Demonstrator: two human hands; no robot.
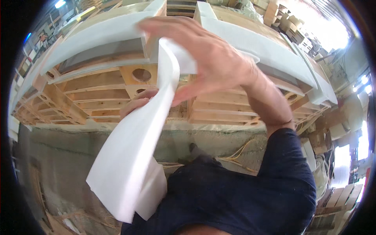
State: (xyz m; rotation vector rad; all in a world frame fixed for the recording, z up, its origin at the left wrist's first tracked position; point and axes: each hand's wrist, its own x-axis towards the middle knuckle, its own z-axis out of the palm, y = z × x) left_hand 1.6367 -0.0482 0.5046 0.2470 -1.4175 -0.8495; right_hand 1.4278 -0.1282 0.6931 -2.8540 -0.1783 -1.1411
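Both hands — right [207, 58], left [135, 103] — pinch the white sheet [133, 156], which hangs lengthwise, top-right to bottom-left.

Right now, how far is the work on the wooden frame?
Done: white panels already cover the top of the wooden frame. In hand: the right hand and left hand hold a white sheet, its upper end near the frame's middle post. Left: the frame's slats and round holes below are bare, and the sheet hangs loose.

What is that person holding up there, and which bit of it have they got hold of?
A long white sheet. The right hand grips its upper end; the left hand touches it lower down, mostly hidden behind it. The lower end hangs free.
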